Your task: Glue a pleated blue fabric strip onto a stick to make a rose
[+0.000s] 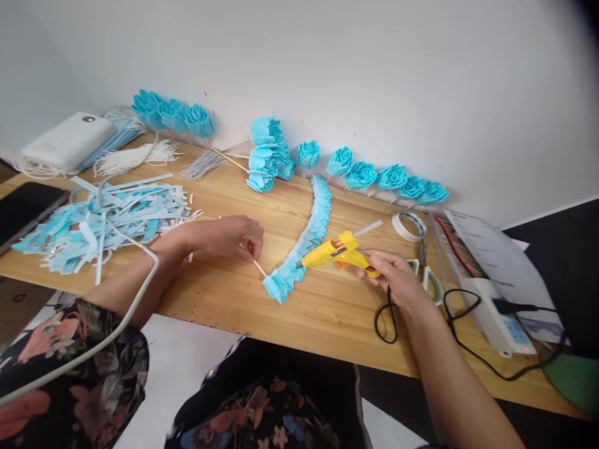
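Strip [321, 209]: on the table [327, 324], 1 long piece bowed to the right, long axis running from near the wall [397, 81] to the front. Near end lies right of the left hand's [241, 237] fingers and closer to the table's front edge; of the 2 hands, the left is nearer that end.

Left fingers: pinched narrow on a stick [258, 267], held aslant, tip meeting the near end. Right hand [393, 274]: fingers curled round the handle of the gun [325, 252], nozzle aimed left at the strip's right border; contact, cannot tell.

Materials: strip pale blue, thin, crinkled, overlapping petal-like flaps. Stick slim, straight, wood-like. Gun hard yellow plastic, clear rod [369, 228] behind. Roses [392, 177], 6 at right by the wall: rounded, layered. Scraps [116, 215], at left: flat, tangled slivers.
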